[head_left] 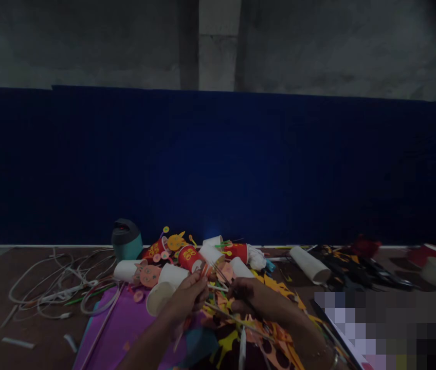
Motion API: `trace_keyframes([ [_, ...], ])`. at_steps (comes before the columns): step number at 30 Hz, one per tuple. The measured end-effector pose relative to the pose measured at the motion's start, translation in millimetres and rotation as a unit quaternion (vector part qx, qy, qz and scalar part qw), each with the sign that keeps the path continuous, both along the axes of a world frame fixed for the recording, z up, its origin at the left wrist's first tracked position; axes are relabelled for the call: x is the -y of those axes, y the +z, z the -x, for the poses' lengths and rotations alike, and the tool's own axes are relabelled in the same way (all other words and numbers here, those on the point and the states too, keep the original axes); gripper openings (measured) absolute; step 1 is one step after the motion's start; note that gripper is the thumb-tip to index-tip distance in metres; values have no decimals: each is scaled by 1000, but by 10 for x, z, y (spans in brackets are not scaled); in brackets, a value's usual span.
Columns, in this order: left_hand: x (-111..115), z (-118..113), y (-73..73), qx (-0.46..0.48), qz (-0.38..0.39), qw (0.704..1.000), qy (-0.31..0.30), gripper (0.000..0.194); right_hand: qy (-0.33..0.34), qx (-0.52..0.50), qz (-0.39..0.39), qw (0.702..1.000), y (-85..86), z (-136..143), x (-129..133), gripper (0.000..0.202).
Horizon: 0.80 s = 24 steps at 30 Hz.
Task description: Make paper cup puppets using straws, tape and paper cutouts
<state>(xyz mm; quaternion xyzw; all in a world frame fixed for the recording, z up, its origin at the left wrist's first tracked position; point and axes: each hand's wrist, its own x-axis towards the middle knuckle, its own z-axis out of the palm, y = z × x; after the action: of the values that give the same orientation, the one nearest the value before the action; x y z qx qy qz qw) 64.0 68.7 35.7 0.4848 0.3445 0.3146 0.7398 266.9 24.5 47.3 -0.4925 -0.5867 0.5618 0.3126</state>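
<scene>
My left hand is closed, pinching a small piece of orange paper between thumb and fingers. Opposite it, my right hand is closed around scissors, whose thin dark blades point up and left toward the orange paper. In the dim light I cannot tell whether the blades touch it. Beneath both hands lie yellow and orange paper scraps and a purple sheet. Just beyond them are a red paper cup with gold print and several white paper cups, one a tipped white cup.
Left of the pile lies a tangled white cable, with a teal and black container behind. Cut-out orange paper faces rest among the cups. A white cup lies on its side at right. A blue panel closes off the back.
</scene>
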Motion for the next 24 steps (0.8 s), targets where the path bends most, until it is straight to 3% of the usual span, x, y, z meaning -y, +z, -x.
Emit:
trace_keyframes([
  [7, 118, -4, 79, -51, 6, 997, -58, 35, 9, -27, -7, 1000, -194, -31, -50, 41],
  [15, 80, 60, 41, -13, 20, 995, -93, 28, 12, -21, -47, 999, -60, 10, -14, 32],
  [24, 67, 106, 85, 6, 49, 992, -115, 29, 11, -21, -49, 999, -68, 97, -17, 34],
])
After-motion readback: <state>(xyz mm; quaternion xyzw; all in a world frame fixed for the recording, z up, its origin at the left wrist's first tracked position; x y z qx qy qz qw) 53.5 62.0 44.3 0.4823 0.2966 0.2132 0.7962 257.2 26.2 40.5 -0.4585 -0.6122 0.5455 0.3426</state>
